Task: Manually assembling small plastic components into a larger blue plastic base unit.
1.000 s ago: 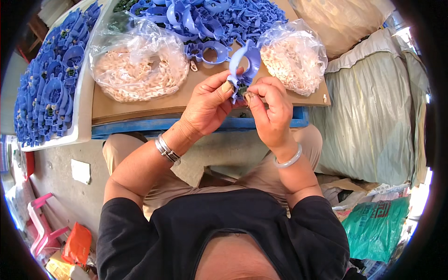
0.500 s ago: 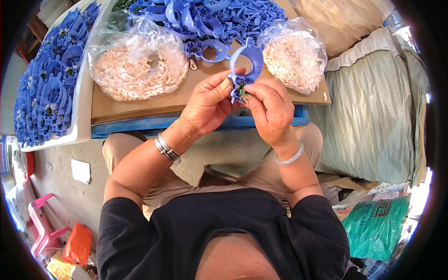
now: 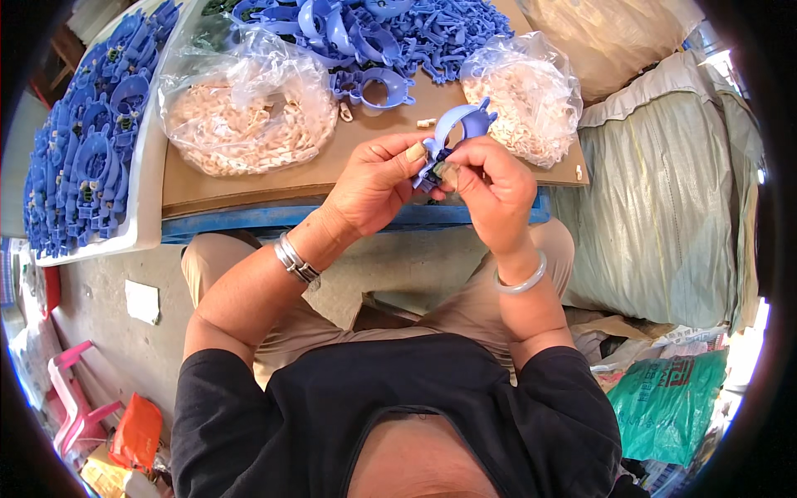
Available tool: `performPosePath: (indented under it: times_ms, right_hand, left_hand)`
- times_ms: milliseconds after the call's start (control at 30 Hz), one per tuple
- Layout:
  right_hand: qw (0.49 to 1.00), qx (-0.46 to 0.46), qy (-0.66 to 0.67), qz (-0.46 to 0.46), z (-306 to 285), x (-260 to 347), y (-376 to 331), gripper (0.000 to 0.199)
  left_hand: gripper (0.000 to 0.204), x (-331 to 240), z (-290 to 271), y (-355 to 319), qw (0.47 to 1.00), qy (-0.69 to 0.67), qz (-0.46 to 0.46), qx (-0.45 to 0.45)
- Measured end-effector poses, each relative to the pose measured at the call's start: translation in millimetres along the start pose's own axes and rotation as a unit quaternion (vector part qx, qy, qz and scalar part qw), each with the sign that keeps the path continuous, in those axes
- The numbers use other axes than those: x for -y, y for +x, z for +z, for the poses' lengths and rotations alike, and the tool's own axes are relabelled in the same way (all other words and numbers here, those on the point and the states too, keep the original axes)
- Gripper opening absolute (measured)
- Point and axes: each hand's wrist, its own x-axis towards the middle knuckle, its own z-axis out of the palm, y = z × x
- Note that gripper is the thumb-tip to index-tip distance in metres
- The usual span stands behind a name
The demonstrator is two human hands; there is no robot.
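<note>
Item: 1 blue ring piece (image 3: 476, 124), held above the table's (image 3: 249, 197) near edge, right of its middle.
Change: ring tipped farther right than 0.5 s ago; 1 loose pale piece (image 3: 426, 123) now shows on the table beside it.
Bearing on the work: handling continues at the lower end, by a dark part (image 3: 442, 155); piece not set down.
Left hand (image 3: 369, 187): thumb and fingers closed on the ring piece's lower end.
Right hand (image 3: 500, 189): thumb and forefinger closed to a pinch at the dark part; what lies between the tips, cannot tell.
Adjacent: 2 clear bags of pale pieces, left bag (image 3: 220, 137) and right bag (image 3: 523, 108).
</note>
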Motion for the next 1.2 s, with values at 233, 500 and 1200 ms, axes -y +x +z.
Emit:
performPosePath:
  times_ms: [233, 500, 1200]
  right_hand:
    - [0.998, -0.036, 0.015, 0.058, 5, -2, -1, 0.011]
    - [1.0, 0.018, 0.005, 0.003, 2, -6, 2, 0.016]
    - [0.941, -0.072, -0.258, -0.206, 3, -6, 2, 0.019]
  left_hand:
    - [0.035, 2, -1, 1, 0.999, -0.046, -0.019, -0.016]
    - [0.029, -1, 2, 2, 0.995, -0.078, 0.008, -0.061]
    - [0.031, 1, 4, 0, 0.995, -0.086, 0.026, -0.031]
